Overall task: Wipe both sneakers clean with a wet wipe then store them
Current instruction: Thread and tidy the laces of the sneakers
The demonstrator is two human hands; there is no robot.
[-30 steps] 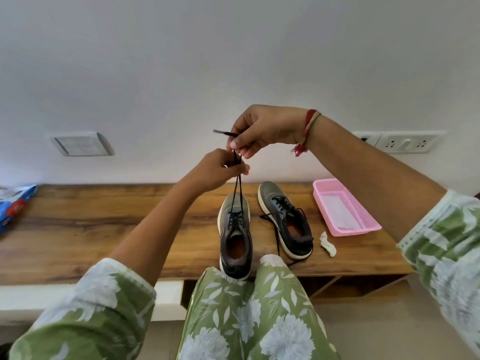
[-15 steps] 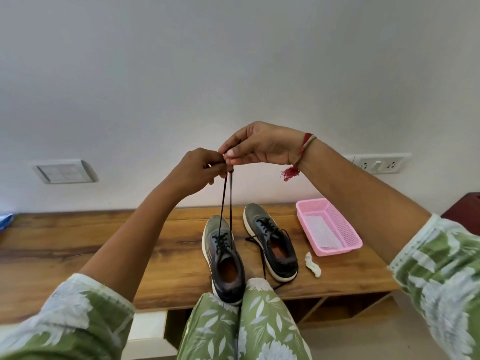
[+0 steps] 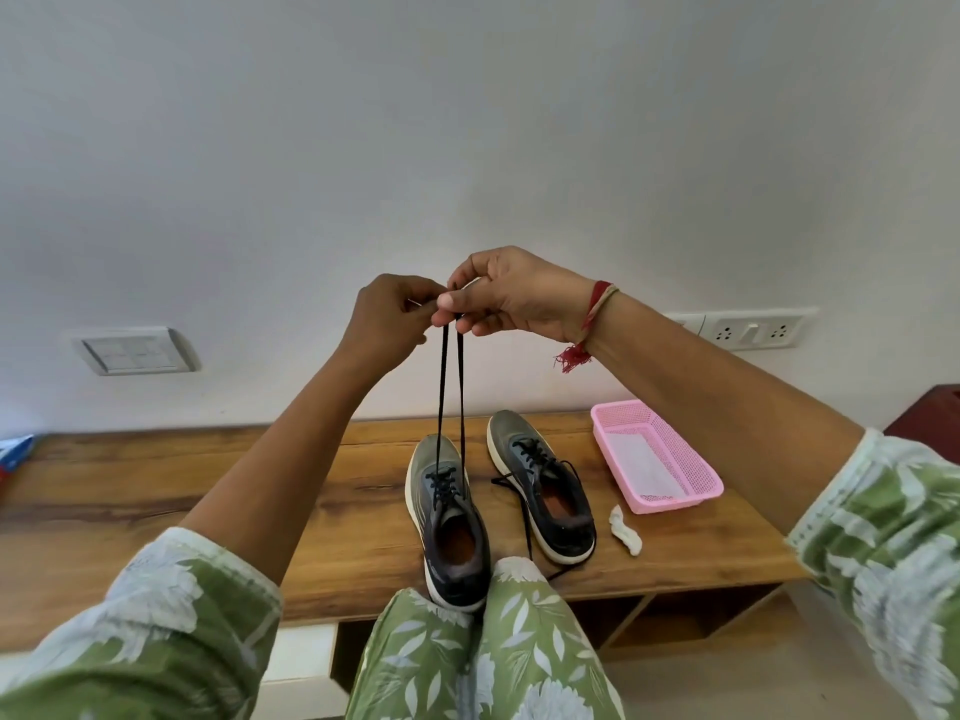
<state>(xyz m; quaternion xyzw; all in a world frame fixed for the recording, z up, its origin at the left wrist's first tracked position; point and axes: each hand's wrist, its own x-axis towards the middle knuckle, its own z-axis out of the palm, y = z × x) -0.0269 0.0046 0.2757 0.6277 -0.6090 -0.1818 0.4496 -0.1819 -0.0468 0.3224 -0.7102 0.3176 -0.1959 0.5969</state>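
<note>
Both hands raised above the bench, left hand (image 3: 387, 319) and right hand (image 3: 506, 296) pinching the laces (image 3: 451, 397), nearer sneaker (image 3: 448, 517) lying directly below them.

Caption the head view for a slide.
Left hand and right hand pinch the laces of one sneaker above the bench; other sneaker, wipe, basket alongside.

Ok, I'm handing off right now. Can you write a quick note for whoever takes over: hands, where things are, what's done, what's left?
Left hand and right hand: each pinches an end of the near sneaker's laces, pulled up taut.
Near sneaker stands at the wooden bench's front edge; second sneaker beside it, laces loose.
Crumpled wipe lies between second sneaker and pink basket.
Done: wiping seems finished, judging by the set-down wipe.
Left: sort the laces, store both sneakers.
</note>
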